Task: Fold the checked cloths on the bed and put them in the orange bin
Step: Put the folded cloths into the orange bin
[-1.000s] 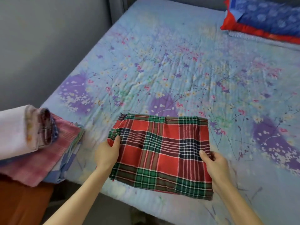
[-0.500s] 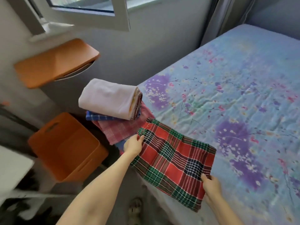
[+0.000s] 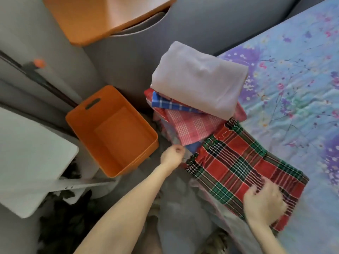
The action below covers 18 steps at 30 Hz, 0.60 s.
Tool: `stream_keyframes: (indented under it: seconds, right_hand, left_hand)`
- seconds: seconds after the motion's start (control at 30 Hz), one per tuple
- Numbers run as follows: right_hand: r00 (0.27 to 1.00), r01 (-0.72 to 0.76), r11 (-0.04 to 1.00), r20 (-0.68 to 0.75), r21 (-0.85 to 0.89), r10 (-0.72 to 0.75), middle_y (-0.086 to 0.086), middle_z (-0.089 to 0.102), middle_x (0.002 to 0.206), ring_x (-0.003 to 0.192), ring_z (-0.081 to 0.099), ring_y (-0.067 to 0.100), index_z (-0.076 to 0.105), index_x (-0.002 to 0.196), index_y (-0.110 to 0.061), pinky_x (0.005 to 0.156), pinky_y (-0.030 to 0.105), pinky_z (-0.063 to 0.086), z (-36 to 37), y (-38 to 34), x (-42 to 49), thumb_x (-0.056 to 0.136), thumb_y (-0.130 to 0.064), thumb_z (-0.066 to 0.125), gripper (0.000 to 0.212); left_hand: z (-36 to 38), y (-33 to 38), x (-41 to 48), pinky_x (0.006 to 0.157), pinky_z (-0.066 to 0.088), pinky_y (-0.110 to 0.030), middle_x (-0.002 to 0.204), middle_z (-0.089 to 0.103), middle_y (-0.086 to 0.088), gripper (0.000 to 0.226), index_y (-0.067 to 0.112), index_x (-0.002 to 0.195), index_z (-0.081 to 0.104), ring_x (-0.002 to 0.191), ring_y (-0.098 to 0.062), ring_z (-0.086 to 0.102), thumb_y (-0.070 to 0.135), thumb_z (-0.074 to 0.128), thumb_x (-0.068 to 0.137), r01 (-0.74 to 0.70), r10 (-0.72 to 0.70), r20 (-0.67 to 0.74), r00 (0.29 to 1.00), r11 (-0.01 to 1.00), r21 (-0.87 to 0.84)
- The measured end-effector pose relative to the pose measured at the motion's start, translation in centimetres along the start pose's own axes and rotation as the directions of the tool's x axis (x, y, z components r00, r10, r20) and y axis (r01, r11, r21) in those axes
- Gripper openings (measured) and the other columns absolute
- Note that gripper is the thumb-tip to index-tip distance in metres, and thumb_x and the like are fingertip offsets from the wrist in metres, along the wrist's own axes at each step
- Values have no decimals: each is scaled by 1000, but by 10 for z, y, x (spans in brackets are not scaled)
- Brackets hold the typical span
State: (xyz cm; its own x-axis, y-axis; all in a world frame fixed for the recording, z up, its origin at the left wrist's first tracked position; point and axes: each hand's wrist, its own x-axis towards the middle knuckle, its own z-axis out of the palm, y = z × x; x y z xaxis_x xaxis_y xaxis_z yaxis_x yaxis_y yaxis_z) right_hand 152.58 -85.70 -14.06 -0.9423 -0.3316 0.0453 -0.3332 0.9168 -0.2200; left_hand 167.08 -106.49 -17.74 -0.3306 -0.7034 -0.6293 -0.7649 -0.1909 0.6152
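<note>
While the right hand (image 3: pixel 264 204) lies on top of the red and green checked cloth (image 3: pixel 238 162), its fingers (image 3: pixel 254 190) are bent and hold the cloth near its 5 o'clock corner. That cloth is folded flat and sits right at the edge of the bed (image 3: pixel 293 79). The bed has a light blue sheet with purple and pink flowers, and it fills the picture from 1 o'clock round to 5 o'clock.

At 12 o'clock from the checked cloth is a pile of folded cloths, also at the bed's edge. A white cloth (image 3: pixel 198 81) is on top, with a blue checked cloth (image 3: pixel 168 104) and a pink checked cloth (image 3: pixel 190 127) under it. The pink one touches the red and green one.

The left hand (image 3: pixel 172 154) is at 9 o'clock from the checked cloth, just off its corner. Its fingers are curled in to the palm, and nothing shows in them.

The orange bin (image 3: pixel 128 110) stands down beside the bed, at 9 o'clock from the left hand and close to it, open side up. A grey wall (image 3: pixel 220 24) is at 12 o'clock, and an orange shelf (image 3: pixel 110 17) sticks out at 11 o'clock. A blurry white board (image 3: pixel 31 162) is at 8 o'clock.
</note>
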Motion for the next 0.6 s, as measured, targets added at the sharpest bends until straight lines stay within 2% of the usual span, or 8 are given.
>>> stream_keyframes:
  seconds: [0.07,0.1,0.2,0.33,0.37,0.43,0.53,0.6]
  right_hand:
    - [963,250,959,69,131,-260,15,68,95,85,64,33,64,104,-4,74,42,48,15,-58,-37,84,-14,61,23]
    - [928,280,936,190,215,-321,12,69,95,86,65,32,64,105,-6,73,39,49,26,-91,-52,86,-18,61,23]
    - [717,48,952,653,302,-243,8,63,120,111,59,26,52,127,-11,87,34,45,78,-185,-88,91,-37,56,44]
    - [454,-378,892,889,249,-55,9,44,143,128,46,29,27,145,-12,104,39,40,141,-277,-114,90,-41,57,69]
    - [434,-466,851,901,241,-17,9,45,141,126,48,30,28,144,-12,104,40,41,155,-291,-119,90,-38,59,67]
    - [471,-547,808,878,219,81,8,49,134,120,52,31,32,139,-10,100,40,43,177,-308,-127,93,-31,55,56]
    - [570,-536,813,808,227,150,11,57,126,112,57,33,36,134,-11,92,39,45,192,-310,-135,97,-26,41,40]
    - [605,-502,829,785,245,134,15,59,121,109,57,36,38,129,-7,90,39,45,192,-305,-141,95,-18,42,35]
  left_hand:
    - [-35,-37,4,91,48,-35,115,64,-3,24,19,112,62,106,-25,59,28,47,96,77,-75,-130,989,997,13]
    - [-54,-56,7,89,49,-35,113,65,-5,24,17,111,62,104,-26,60,27,47,96,125,-114,-205,972,991,40]
    - [-105,-115,19,80,46,-36,111,63,-12,23,10,111,59,101,-32,58,22,46,96,296,-256,-361,897,953,60]
    - [-145,-174,31,79,48,-40,112,60,-14,24,8,115,54,98,-33,58,20,47,96,420,-393,-392,832,907,-19]
    - [-151,-185,35,79,47,-40,111,60,-14,24,7,115,54,99,-33,58,20,47,96,434,-411,-392,823,900,-30]
    - [-159,-205,36,77,45,-39,108,61,-14,22,5,112,55,99,-33,58,18,48,96,465,-449,-388,805,883,-59]
    - [-164,-221,27,75,44,-40,103,62,-17,16,4,101,55,95,-34,58,17,50,95,475,-504,-393,769,862,-176]
    - [-167,-227,22,79,44,-42,110,60,-19,24,2,111,50,100,-36,57,20,53,94,474,-549,-367,751,835,-280]
